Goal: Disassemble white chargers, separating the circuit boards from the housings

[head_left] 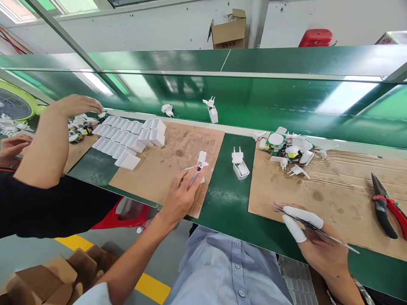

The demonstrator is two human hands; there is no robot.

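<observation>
My left hand [180,197] is closed on a small white plug part [201,160] over the left cardboard sheet [152,180]. In my right hand [321,239], whose thumb and a finger wear white finger covers, thin metal tweezers [330,236] lie over the right cardboard sheet [337,199]. Between the sheets, on the green table, stands a white charger housing [241,170] with a two-pin plug piece [237,157] at its top. Behind my right hand is a pile of circuit boards and white plug parts [291,148].
Rows of white housings [124,133] stand at the left. A co-worker's arm [47,144] reaches over the table there. Red-handled pliers [386,205] lie far right. Two white pieces rest at the back ledge.
</observation>
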